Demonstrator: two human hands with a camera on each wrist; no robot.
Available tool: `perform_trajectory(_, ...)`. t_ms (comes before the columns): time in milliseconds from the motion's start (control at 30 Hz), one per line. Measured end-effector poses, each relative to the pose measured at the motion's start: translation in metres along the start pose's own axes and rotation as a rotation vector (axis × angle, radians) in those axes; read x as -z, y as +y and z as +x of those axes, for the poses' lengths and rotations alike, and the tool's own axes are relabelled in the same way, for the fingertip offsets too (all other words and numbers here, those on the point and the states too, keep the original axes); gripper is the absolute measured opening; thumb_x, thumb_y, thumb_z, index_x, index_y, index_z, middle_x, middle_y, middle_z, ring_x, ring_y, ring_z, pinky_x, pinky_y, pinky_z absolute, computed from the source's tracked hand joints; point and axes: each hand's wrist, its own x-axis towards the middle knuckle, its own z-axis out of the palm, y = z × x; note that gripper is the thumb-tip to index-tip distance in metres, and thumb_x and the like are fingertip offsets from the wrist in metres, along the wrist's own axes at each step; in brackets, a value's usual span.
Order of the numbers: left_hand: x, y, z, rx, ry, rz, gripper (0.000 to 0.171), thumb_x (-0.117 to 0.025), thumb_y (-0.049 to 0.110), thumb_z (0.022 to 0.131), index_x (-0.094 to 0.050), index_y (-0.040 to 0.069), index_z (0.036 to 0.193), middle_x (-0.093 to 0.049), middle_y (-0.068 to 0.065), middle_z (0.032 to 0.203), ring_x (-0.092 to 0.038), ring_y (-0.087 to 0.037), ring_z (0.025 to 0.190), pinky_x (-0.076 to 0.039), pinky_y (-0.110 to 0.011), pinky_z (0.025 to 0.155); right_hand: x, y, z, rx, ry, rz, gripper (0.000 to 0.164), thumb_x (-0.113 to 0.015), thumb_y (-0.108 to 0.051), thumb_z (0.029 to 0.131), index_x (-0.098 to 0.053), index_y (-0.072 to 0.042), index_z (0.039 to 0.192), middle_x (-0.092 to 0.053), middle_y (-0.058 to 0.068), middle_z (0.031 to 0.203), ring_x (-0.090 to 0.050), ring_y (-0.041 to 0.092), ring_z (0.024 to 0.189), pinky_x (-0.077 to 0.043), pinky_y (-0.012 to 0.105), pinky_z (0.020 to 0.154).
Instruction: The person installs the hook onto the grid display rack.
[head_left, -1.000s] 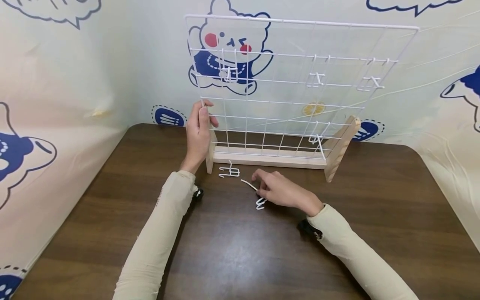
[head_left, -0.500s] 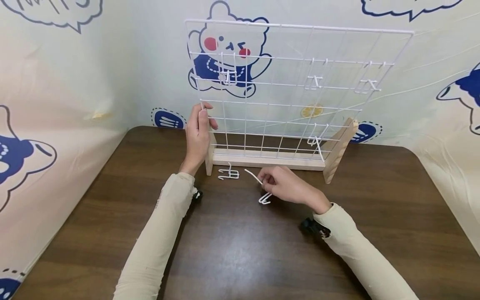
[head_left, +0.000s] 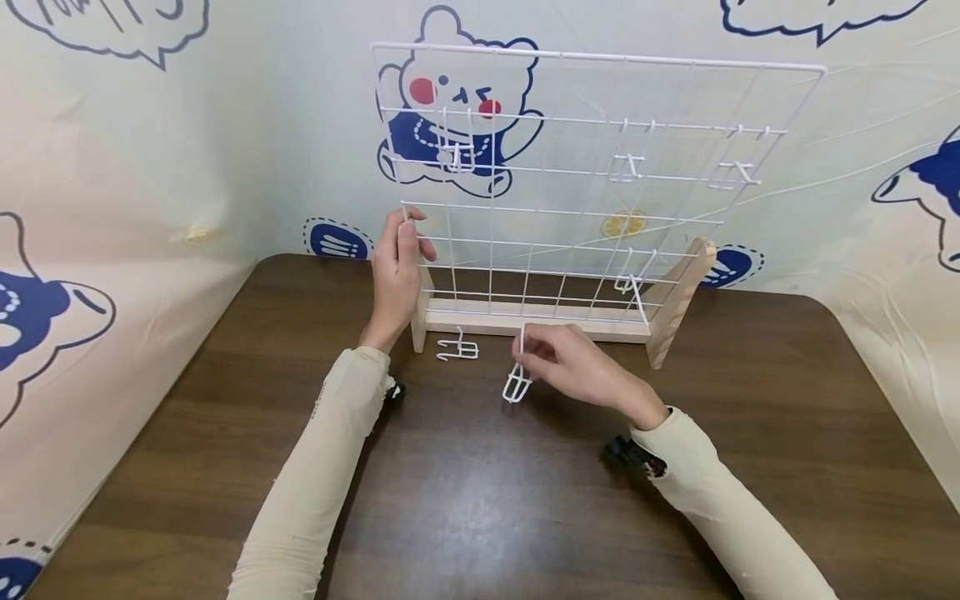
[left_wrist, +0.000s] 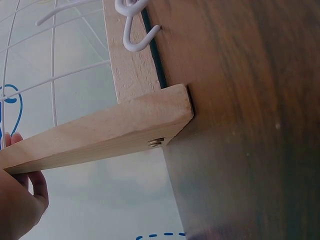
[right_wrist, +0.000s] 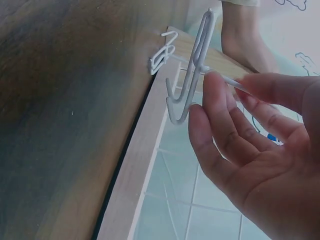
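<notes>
A white wire grid rack (head_left: 525,243) with wooden side legs stands at the back of the table. My left hand (head_left: 397,267) grips its left side, fingers around the edge by the wooden leg (left_wrist: 100,130). Between thumb and fingers, my right hand (head_left: 577,367) pinches a white wire hook (right_wrist: 195,70) by its straight prong. In the head view this hook (head_left: 517,385) hangs over the table in front of the rack's wooden base bar (head_left: 540,322). Another white hook (head_left: 459,348) lies on the table between the hands, near the left leg.
Several white hooks hang on the grid: one at upper left (head_left: 457,154), two at upper right, including a hook (head_left: 630,167), and a low hook (head_left: 633,283) near the right leg (head_left: 678,304). A patterned cloth (head_left: 187,167) rises behind the brown table (head_left: 450,500).
My right hand has picked up the white hook from the table and turned it, so its prong points upward. My left hand keeps its grip on the rack's left side.
</notes>
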Motion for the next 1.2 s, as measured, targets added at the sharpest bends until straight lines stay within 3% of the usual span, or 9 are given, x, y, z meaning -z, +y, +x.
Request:
perform_trajectory(200,-0.001,0.000,0.000,-0.006,-0.005,0.004,0.027,-0.037,0.012,0.108,-0.052,-0.008,0.118,-0.056,-0.034,0.078,-0.056,-0.046,0.074,-0.037,-0.036,0.066,0.005,-0.004,-0.002,-0.002,0.066,-0.047,0.014,-0.059,-0.016,0.101,-0.066,-0.009,0.092,-0.067,0.004,0.076,-0.065,0.020,0.068,-0.050,0.028,0.061)
perform_trajectory(333,-0.001,0.001,-0.001,-0.008,-0.002,0.004,0.026,-0.037,0.010,0.108,-0.052,-0.009,0.118,-0.056,-0.034,0.078,-0.056,-0.046,0.074,-0.037,-0.039,0.066,0.009,-0.008,-0.004,0.009,0.084,-0.060,0.014,-0.058,-0.015,0.102,-0.067,-0.009,0.092,-0.067,0.003,0.074,-0.063,0.012,0.066,-0.048,0.027,0.061)
perform_trajectory(633,-0.001,0.003,0.000,0.002,-0.006,-0.001,0.026,-0.037,0.010,0.108,-0.052,-0.009,0.118,-0.056,-0.034,0.078,-0.056,-0.047,0.075,-0.039,-0.042,0.070,0.018,-0.014,-0.006,0.061,0.118,-0.091,0.015,-0.059,-0.015,0.101,-0.068,-0.012,0.090,-0.066,0.001,0.073,-0.058,0.010,0.064,-0.046,0.027,0.060)
perform_trajectory(833,-0.001,0.002,-0.001,0.006,-0.007,0.003,0.026,-0.037,0.011,0.108,-0.051,-0.009,0.118,-0.056,-0.034,0.078,-0.056,-0.047,0.075,-0.040,-0.042,0.071,0.021,-0.017,-0.007,0.098,0.123,-0.112,0.012,-0.061,-0.014,0.100,-0.071,-0.013,0.093,-0.067,-0.002,0.078,-0.058,0.008,0.070,-0.047,0.026,0.066)
perform_trajectory(967,-0.001,0.002,0.000,0.001,-0.007,0.005,0.026,-0.037,0.011,0.108,-0.051,-0.008,0.118,-0.056,-0.034,0.078,-0.056,-0.045,0.074,-0.041,-0.042,0.072,0.023,-0.018,-0.008,0.128,0.168,-0.161,0.011,-0.063,-0.015,0.099,-0.073,-0.015,0.094,-0.068,-0.008,0.081,-0.057,0.007,0.074,-0.047,0.027,0.069)
perform_trajectory(1200,-0.001,0.002,0.001,-0.012,0.008,-0.002,0.027,-0.036,0.011,0.107,-0.053,-0.010,0.117,-0.055,-0.035,0.076,-0.055,-0.047,0.073,-0.040,-0.040,0.070,0.024,-0.020,-0.008,0.206,0.269,-0.171,0.009,-0.067,-0.008,0.096,-0.076,-0.011,0.097,-0.073,0.000,0.096,-0.066,0.008,0.090,-0.054,0.027,0.079)
